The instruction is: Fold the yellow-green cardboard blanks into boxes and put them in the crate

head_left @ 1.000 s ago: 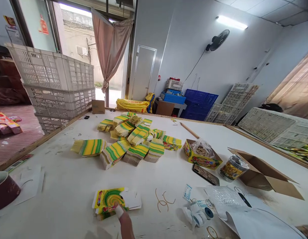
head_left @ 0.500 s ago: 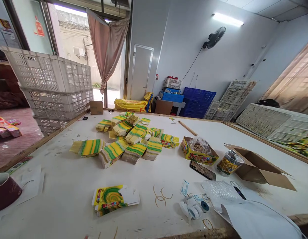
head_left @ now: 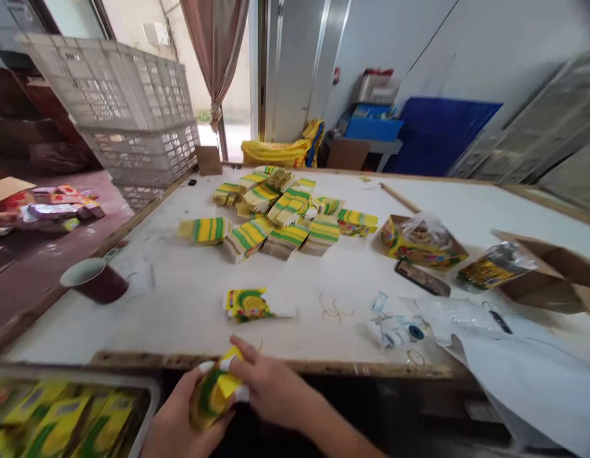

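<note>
Just past the table's front edge, my left hand [head_left: 182, 416] is wrapped round a small yellow and green carton [head_left: 209, 399]. At the carton's upper end my right hand [head_left: 270, 385] has its fingers on a yellow flap, with white flaps showing beside it; motion blurs the fingers. On the table in front of both hands lies a short stack of flattened cartons [head_left: 249, 304] with the same print. Farther back, several bundles of flat cartons [head_left: 249, 240] are heaped together. A crate [head_left: 151, 407] of made-up yellow cartons stands at the lower left.
A dark red mug [head_left: 98, 280] stands at the left. Rubber bands [head_left: 333, 310], a phone [head_left: 421, 278], a printed carton with a plastic bag [head_left: 414, 245], a clear jar [head_left: 495, 266] and an open cardboard box [head_left: 543, 280] lie to the right. Stacked white crates [head_left: 113, 89] rise beyond the left edge.
The view has tilted down and shifted left. Both my hands, the carton between them and the crate of cartons have come into view. The things on the table stay in place.
</note>
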A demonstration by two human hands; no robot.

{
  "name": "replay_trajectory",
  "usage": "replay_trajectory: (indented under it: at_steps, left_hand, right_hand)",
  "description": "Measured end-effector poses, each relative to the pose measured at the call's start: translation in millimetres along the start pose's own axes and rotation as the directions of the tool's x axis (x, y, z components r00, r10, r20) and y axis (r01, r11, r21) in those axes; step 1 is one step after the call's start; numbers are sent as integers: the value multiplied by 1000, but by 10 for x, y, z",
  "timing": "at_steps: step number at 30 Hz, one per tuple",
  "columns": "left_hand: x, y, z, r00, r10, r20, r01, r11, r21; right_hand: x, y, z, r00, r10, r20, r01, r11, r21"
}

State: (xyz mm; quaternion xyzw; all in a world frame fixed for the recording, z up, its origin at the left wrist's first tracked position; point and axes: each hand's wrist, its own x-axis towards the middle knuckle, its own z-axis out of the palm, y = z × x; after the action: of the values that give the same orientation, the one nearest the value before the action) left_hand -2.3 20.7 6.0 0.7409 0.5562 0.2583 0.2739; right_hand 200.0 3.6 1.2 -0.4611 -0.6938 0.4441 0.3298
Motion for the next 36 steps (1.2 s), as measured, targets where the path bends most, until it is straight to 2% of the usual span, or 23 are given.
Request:
replay_trajectory:
  at_steps: [2, 5, 8, 10, 13, 14, 16, 17, 19, 20, 22, 23, 25, 27, 29, 31, 33, 35, 36]
  left_hand:
    - [-9, 38, -91, 995, -21, 99, 19, 1000, 24]
    - [28, 143, -138, 985, -19, 171, 16, 1000, 14]
    - [88, 267, -95, 993, 36, 114, -38, 999, 17]
    - [105, 307, -63, 997, 34, 63, -34, 999, 4]
    - [55, 215, -153, 999, 4, 35, -6, 999, 44]
    - [18, 138, -247, 1000, -7, 16, 5, 995, 97]
    - [-70, -61, -538, 996, -31, -86, 54, 958, 280]
    - [-115, -169, -718, 988, -65, -137, 116, 909, 401]
    - [-195, -354, -1076, 946, -87, -313, 277, 720, 636]
    - [-225, -418, -1220, 923, -113, -369, 351, 642, 681]
    - [-258, -470, -1368, 891, -151, -427, 424, 612, 668]
    - [-261, -459, -1359, 891, -183, -416, 425, 658, 621]
    - [-242, -384, -1188, 906, -244, -346, 389, 800, 456]
    - [-200, -263, -874, 920, -289, -266, 346, 917, 200]
    - [-146, -112, -513, 934, -327, -141, 313, 943, -111]
    - [-88, 66, -185, 947, -296, -124, 211, 865, -454]
    - [-22, 264, 55, 952, -275, -134, 94, 678, -729]
    - [61, 457, 185, 932, -349, -99, 88, 481, -873]
    - [108, 538, 212, 913, -398, -87, 93, 412, -907]
  right_hand:
    - [-12, -49, -133, 998, -25, 59, 25, 1000, 0]
    - [19, -51, -242, 995, -53, 85, 47, 997, 69]
    - [67, -14, -148, 1000, 13, 1, -13, 991, 137]
    - [90, 16, -36, 997, 12, -82, 6, 977, 213]
    - [129, 99, 26, 993, -17, -119, 56, 940, 335]
    - [152, 147, -1, 989, 11, -146, 40, 940, 339]
    - [219, 277, -103, 955, 134, -263, -80, 976, 205]
    - [262, 353, -162, 918, 191, -348, -169, 981, 92]
    - [356, 504, -255, 859, 257, -443, -332, 938, -98]
    - [400, 568, -279, 846, 277, -456, -379, 914, -147]
    - [472, 656, -282, 842, 297, -450, -408, 897, -171]
    - [494, 680, -270, 841, 299, -451, -413, 893, -178]
    - [503, 687, -245, 831, 300, -469, -421, 890, -177]
    - [463, 639, -232, 816, 302, -493, -423, 893, -154]
    - [379, 522, -217, 811, 303, -500, -411, 904, -118]
    - [268, 328, -165, 848, 298, -438, -332, 943, -1]
    - [159, 84, -58, 924, 261, -278, -192, 948, 253]
    - [80, -153, 81, 976, 202, -80, -134, 849, 511]
    - [57, -248, 147, 984, 178, -11, -130, 759, 638]
